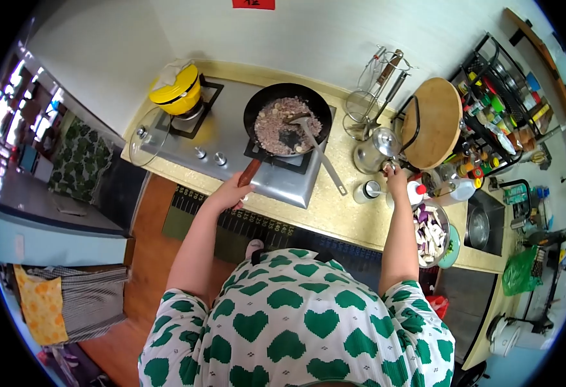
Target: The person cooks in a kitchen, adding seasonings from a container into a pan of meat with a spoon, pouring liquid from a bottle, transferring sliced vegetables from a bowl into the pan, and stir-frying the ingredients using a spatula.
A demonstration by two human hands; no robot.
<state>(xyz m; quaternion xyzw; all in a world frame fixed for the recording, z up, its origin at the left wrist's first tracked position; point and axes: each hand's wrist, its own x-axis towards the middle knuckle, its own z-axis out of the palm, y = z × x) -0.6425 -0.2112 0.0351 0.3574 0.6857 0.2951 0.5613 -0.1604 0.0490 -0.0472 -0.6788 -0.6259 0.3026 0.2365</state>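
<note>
My left hand (233, 192) is closed at the end of the brown wooden handle of a black wok (249, 122). A small white patch shows by its fingers; I cannot make out what it is. Minced meat (278, 129) with pale pieces is spread in the wok, and a metal spatula (325, 160) leans in it, its handle over the rim. To the right, my right hand (396, 182) has its fingers closed at the near side of a lidded metal pot (368, 157), where its handle seems to be. An uncovered jar (364, 192) stands left of that hand.
A yellow pot (178, 90) stands on the left burner of the gas stove (231, 135), beside a glass lid (149, 137). A bowl of cut eggplant (430, 235) is by my right forearm. A round cutting board (432, 122), condiment bottles (470, 169) and a sink (483, 219) lie right.
</note>
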